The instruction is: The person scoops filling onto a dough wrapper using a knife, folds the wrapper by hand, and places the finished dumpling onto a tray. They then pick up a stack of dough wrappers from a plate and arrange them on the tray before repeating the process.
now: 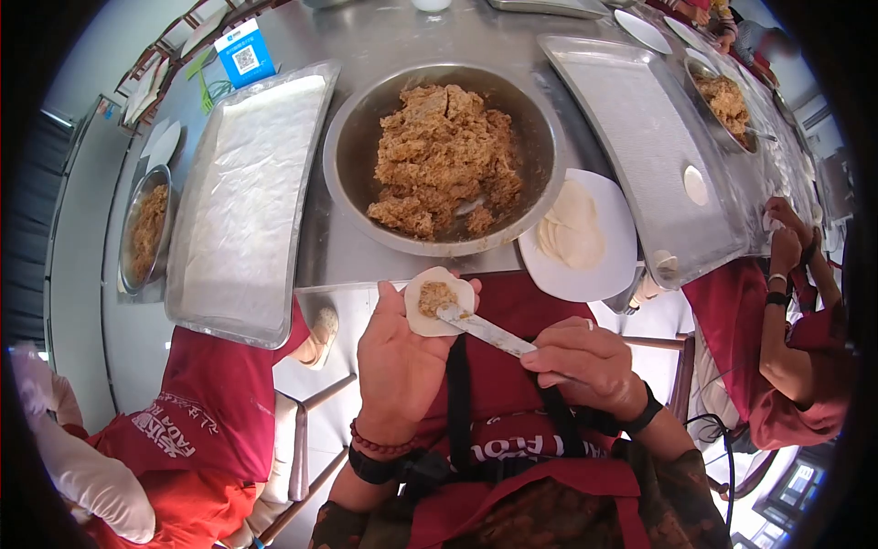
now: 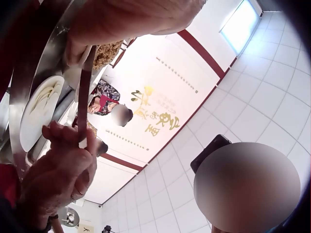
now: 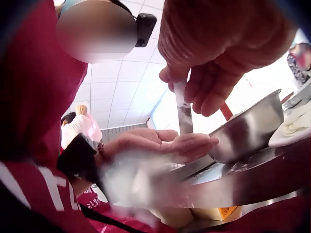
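My left hand (image 1: 393,357) lies palm up in front of the bowl, a round dumpling wrapper (image 1: 422,317) resting across its fingers. A small mound of brown filling (image 1: 436,296) sits on the wrapper. My right hand (image 1: 590,366) grips a flat metal spatula (image 1: 494,334), its tip touching the filling. In the right wrist view, the spatula (image 3: 184,109) points down at the left hand (image 3: 146,143). Just beyond the hands stands a big steel bowl (image 1: 334,183) of minced filling (image 1: 448,156). A white plate (image 1: 617,265) of stacked wrappers (image 1: 572,229) is to its right.
Floured metal trays (image 1: 251,210) (image 1: 631,119) flank the bowl; one wrapper (image 1: 695,185) lies on the right tray. Smaller filling bowls stand at far left (image 1: 146,229) and far right (image 1: 722,101). People in red aprons (image 1: 215,412) are on both sides. The table's front edge is close to my hands.
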Tool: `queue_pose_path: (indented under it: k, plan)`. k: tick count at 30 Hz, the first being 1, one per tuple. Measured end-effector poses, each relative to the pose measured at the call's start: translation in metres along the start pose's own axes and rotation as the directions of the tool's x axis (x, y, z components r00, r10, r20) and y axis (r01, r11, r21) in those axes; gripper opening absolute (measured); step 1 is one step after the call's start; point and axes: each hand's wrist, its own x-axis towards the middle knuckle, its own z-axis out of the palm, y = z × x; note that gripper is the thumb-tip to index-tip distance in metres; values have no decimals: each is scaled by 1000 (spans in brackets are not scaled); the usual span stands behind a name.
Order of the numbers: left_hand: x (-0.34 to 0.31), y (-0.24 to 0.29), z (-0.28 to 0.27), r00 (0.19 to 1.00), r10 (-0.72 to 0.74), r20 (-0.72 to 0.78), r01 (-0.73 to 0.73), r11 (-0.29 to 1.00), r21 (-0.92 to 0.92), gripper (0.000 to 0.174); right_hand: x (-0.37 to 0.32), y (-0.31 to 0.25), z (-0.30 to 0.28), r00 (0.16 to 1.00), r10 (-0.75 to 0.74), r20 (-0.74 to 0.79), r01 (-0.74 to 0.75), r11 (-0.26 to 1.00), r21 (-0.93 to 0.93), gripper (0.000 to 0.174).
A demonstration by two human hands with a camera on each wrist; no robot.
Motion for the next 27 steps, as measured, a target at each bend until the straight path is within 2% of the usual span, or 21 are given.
queue_pose_path:
  k: [1, 4, 5, 8, 12, 15, 18, 27]
  plan:
    - [1, 0, -2, 1000, 8, 14, -8, 1000, 15, 62, 0, 1, -3, 999, 19, -28, -18, 999, 31, 30]
    - [3, 0, -1, 1000, -11, -26, 11, 1000, 2, 62, 9, 11, -14, 982, 96, -163, -105, 993, -49, 26]
    - [3, -1, 0, 999, -23, -25, 23, 1000, -4, 62, 15, 9, -18, 946, 264, -191, -268, 963, 0, 21]
    - [5, -3, 2, 998, -51, -30, 50, 999, -19, 63, 36, 23, -16, 818, 510, -267, -468, 859, 207, 17]
    - [9, -2, -1, 998, -57, -34, 57, 998, -8, 64, 59, 41, -15, 824, 528, -204, -483, 844, 234, 17]
    - [13, -1, -3, 997, -67, -50, 66, 998, -10, 64, 67, 46, -14, 838, 522, -160, -511, 853, 105, 17]
    - [16, -2, -3, 994, -85, -68, 84, 996, -9, 64, 70, 51, -15, 876, 463, -137, -469, 883, -8, 16]
    - [26, -1, 0, 991, -114, -70, 113, 993, -24, 63, 79, 53, -18, 883, 468, -45, -470, 881, -54, 12]
